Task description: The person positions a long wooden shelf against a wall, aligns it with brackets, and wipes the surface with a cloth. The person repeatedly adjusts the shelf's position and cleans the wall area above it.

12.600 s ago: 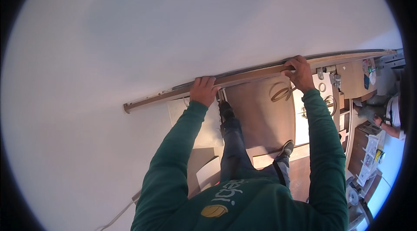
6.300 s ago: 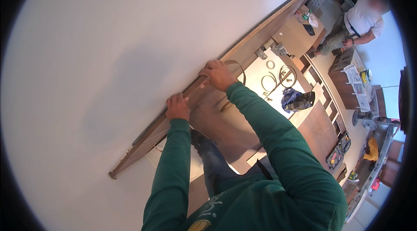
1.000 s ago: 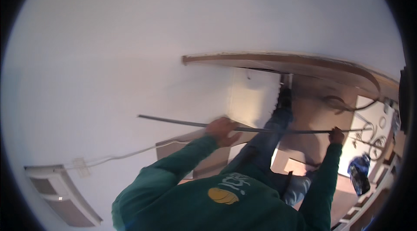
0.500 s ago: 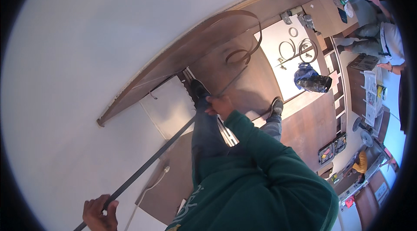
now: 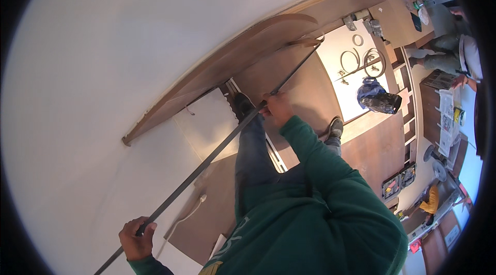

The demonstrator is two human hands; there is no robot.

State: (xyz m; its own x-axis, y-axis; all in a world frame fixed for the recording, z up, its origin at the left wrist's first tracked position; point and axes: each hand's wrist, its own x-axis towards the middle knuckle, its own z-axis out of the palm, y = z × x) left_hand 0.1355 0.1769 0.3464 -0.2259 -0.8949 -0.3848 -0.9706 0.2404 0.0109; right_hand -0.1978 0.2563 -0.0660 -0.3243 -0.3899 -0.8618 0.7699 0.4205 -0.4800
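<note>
My left hand (image 5: 137,236) grips a long dark flat strip (image 5: 206,164) at lower left. My right hand (image 5: 279,109) is closed on the same strip near the centre, over my leg. The strip runs diagonally up to a loose curved brown band (image 5: 302,42). Above and left of it, a long brown board (image 5: 206,78) with a rough pale upper edge lies along the white wall (image 5: 98,52). Another length of brown band arches along that board's upper part.
At right are a white panel (image 5: 330,42) with coiled bands and small fittings, a blue-and-black bag (image 5: 377,99), open tool cases (image 5: 392,184), and a co-worker (image 5: 465,52) in a pale top. A power cord (image 5: 188,213) lies below me. My shoes rest on brown boards.
Earlier both hands gripped the board's edge; now they hold the dark strip. Since half a second ago both hands and the strip have shifted slightly up and right in the picture.
</note>
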